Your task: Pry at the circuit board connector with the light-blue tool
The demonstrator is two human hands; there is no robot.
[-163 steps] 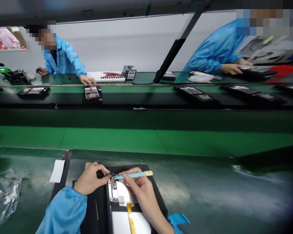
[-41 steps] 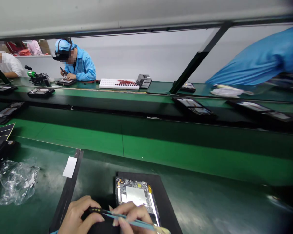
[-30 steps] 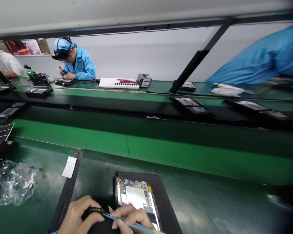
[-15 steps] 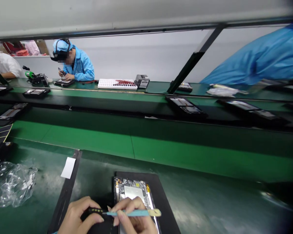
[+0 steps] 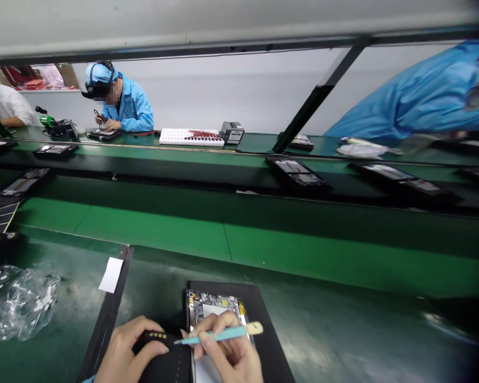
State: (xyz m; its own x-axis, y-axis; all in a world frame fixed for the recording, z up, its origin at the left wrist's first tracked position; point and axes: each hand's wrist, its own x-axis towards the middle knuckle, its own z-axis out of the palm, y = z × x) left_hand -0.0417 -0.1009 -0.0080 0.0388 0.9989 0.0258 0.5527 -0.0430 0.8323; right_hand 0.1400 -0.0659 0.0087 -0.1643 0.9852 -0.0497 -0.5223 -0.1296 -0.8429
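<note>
My left hand (image 5: 130,351) pinches a black piece (image 5: 157,336) with a row of small gold-coloured pads, between thumb and forefinger. My right hand (image 5: 227,348) grips light blue tweezers (image 5: 223,334) with a cream-coloured rear end. Their tip points left, close to the black piece; whether they touch I cannot tell. Beneath my right hand lies an opened tablet (image 5: 201,303), its circuit board and silver parts exposed and its lower part partly covered by the hand. The tablet rests on a black mat or cover (image 5: 265,330).
Crumpled clear plastic (image 5: 24,300) and a white paper slip (image 5: 111,275) lie to the left. Beyond the green bench, opened tablets (image 5: 297,173) ride on a dark belt (image 5: 191,169). Across it, a person in blue (image 5: 131,106) works near a white rack (image 5: 191,136).
The tweezers' rear end has risen and their tip has shifted slightly right, away from the gold pads. Tablets on the far belt have shifted slightly left. The blue-sleeved person at right has moved.
</note>
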